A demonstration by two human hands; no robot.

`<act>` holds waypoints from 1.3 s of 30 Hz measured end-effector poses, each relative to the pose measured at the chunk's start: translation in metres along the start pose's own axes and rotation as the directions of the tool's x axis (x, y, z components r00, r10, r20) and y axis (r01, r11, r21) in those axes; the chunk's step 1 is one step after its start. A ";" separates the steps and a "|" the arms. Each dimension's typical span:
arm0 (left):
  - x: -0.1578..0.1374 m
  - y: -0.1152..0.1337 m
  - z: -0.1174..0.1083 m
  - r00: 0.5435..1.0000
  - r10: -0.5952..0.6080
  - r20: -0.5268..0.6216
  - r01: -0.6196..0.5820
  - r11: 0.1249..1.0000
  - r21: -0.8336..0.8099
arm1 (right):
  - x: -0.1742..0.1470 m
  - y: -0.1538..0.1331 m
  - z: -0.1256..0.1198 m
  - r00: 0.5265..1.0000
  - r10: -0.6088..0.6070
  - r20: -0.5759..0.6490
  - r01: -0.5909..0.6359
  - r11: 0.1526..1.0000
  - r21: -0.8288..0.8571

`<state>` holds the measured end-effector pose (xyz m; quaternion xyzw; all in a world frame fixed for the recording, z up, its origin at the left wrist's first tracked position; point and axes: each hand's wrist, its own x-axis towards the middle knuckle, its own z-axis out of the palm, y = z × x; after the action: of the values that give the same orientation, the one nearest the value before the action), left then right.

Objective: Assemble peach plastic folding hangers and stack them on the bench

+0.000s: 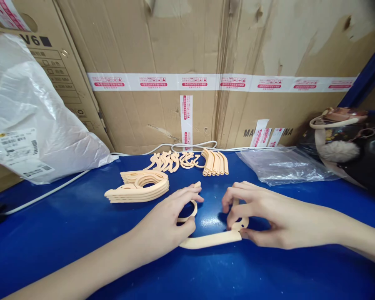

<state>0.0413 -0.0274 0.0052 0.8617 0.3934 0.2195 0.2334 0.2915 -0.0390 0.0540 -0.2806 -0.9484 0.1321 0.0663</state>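
Observation:
My left hand [167, 216] is closed around a beige plastic folding hanger [214, 240], whose long arm lies low over the blue table and points right. A curved beige loop shows between the thumb and fingers. At the arm's right end, my right hand [268, 212] pinches a beige piece with small holes [242, 223], which touches or nearly touches the arm; the fingers cover part of this joint. Behind my left hand is a neat stack of beige folded hangers [146, 189]. Farther back are loose hook-shaped pieces [165, 161] and a row of curved hanger arms [217, 161].
Large cardboard boxes [143, 116] stand along the back of the blue table [137, 271]. A white plastic parcel [34, 121] leans at the left, beside a white cable [50, 193]. On the right are a clear plastic bag [278, 166] and a dark bag with a pompom [340, 150].

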 end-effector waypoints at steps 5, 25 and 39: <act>0.001 0.000 0.002 0.997 0.005 -0.081 -0.009 0.998 -0.054 | -0.003 -0.001 -0.004 1.000 0.007 -0.005 -0.007 0.996 0.092; -0.003 0.004 -0.001 0.987 0.153 -0.052 -0.139 0.967 0.213 | 0.000 -0.006 0.011 0.999 -0.037 0.007 0.037 0.995 -0.091; -0.004 0.002 -0.003 0.972 0.235 0.012 -0.233 0.951 0.204 | 0.007 0.031 0.026 0.948 0.055 -0.313 -0.149 0.947 -0.286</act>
<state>0.0386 -0.0312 0.0079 0.9202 0.3105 0.2097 0.1136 0.2969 -0.0153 0.0209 -0.3535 -0.9200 -0.0574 0.1589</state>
